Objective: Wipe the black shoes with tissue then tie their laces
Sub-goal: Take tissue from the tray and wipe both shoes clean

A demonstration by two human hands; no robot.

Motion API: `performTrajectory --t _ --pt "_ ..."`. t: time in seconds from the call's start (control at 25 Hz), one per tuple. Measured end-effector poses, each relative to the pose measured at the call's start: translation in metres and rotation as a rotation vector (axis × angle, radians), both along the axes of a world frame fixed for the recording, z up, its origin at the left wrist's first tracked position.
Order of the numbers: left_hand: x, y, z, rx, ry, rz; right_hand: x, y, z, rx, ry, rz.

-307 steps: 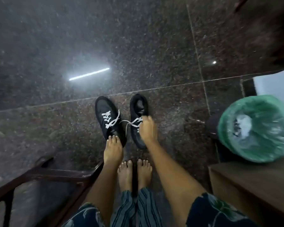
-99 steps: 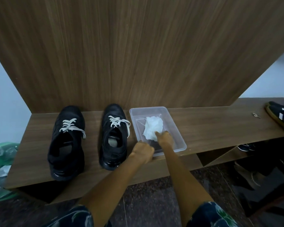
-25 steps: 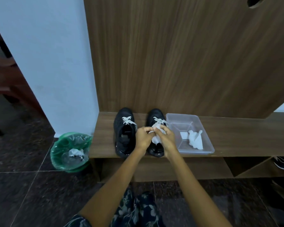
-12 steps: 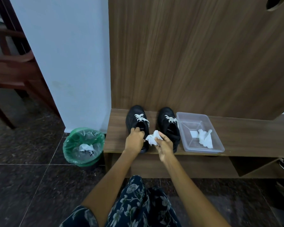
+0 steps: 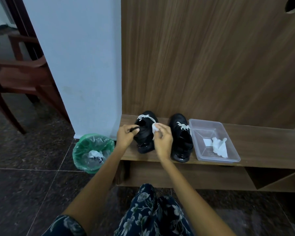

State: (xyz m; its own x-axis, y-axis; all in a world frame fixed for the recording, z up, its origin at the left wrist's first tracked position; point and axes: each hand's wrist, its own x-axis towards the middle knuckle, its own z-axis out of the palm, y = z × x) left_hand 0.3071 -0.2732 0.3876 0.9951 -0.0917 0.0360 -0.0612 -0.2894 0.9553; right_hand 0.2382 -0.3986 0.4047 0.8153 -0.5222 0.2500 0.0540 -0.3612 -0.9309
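Left hand (image 5: 126,136) is gripping the collar of the left black shoe (image 5: 145,133) standing on the bench (image 5: 262,143); right hand (image 5: 162,138) is pinching a tissue (image 5: 155,128) against its side. Second shoe (image 5: 181,138) is sitting just beside a clear tray (image 5: 228,133).

The two shoes are black: the left shoe (image 5: 144,133) and the right shoe (image 5: 180,138). Their laces (image 5: 183,125) are white. The tissue (image 5: 155,127) by the left shoe is white, and so is the tissue in the tray (image 5: 219,147). The tray (image 5: 201,123) is clear. The bench (image 5: 262,142) and the far panel (image 5: 203,57) are brown with wood lines. The bin bag (image 5: 80,150) is green. The wall (image 5: 75,57) is pale blue. The near clothes (image 5: 152,215) are dark blue with flowers. The floor (image 5: 24,184) is dark and speckled.
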Motion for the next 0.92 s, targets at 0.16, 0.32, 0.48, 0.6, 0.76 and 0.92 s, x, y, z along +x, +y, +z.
performTrajectory --t 0.16,0.32,0.48,0.6,0.76,0.92 --pt "0.000 0.011 0.004 -0.201 0.072 0.004 -0.010 0.030 -0.032 -0.602 0.099 0.307" --pt "-0.005 0.022 -0.020 -0.225 0.067 -0.010 0.018 0.004 -0.037 -0.413 0.451 0.315" --pt "-0.003 0.028 -0.031 -0.306 0.036 0.040 -0.001 0.020 -0.046 -0.225 0.295 0.407" --pt "0.003 0.035 -0.036 -0.388 0.031 0.013 -0.015 0.032 -0.065 -0.443 0.162 0.462" --pt "-0.006 0.020 -0.046 -0.430 0.034 0.042 0.021 0.016 -0.055 -0.374 0.257 0.333" --pt "-0.005 0.018 -0.050 -0.443 0.044 0.092 -0.013 0.037 -0.068 -0.718 0.159 0.581"
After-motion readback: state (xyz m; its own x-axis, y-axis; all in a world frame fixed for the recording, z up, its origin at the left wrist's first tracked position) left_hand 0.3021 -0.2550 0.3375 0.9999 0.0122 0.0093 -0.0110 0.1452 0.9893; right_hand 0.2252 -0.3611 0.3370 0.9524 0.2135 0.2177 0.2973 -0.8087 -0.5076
